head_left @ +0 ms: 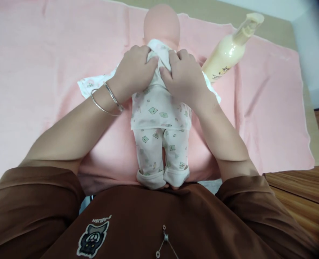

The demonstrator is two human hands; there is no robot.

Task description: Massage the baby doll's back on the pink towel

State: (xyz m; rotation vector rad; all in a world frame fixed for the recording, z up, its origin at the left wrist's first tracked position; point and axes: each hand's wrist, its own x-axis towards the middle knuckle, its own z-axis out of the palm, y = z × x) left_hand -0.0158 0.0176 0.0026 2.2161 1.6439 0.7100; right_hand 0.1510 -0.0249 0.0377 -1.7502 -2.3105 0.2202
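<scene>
A baby doll with a smooth bald head (162,25) lies lengthwise in front of me, its feet close to my body. It wears a white printed shirt (159,109) and matching trousers (151,153) with turned-up cuffs. My left hand (138,68) is closed on the shirt at the doll's left-side shoulder as I see it, thumb pointing inward. At the opposite shoulder, my right hand (185,73) has its fingers curled on the shirt near the collar. The cloth is bunched between the thumbs. Sleeves spread out to both sides, partly hidden by my wrists.
A pink blanket (35,46) covers most of the table (278,30). Just right of the doll, a pale yellow pump bottle (224,54) rests on the blanket, appearing tilted. Brown wood flooring (297,187) shows at the lower right.
</scene>
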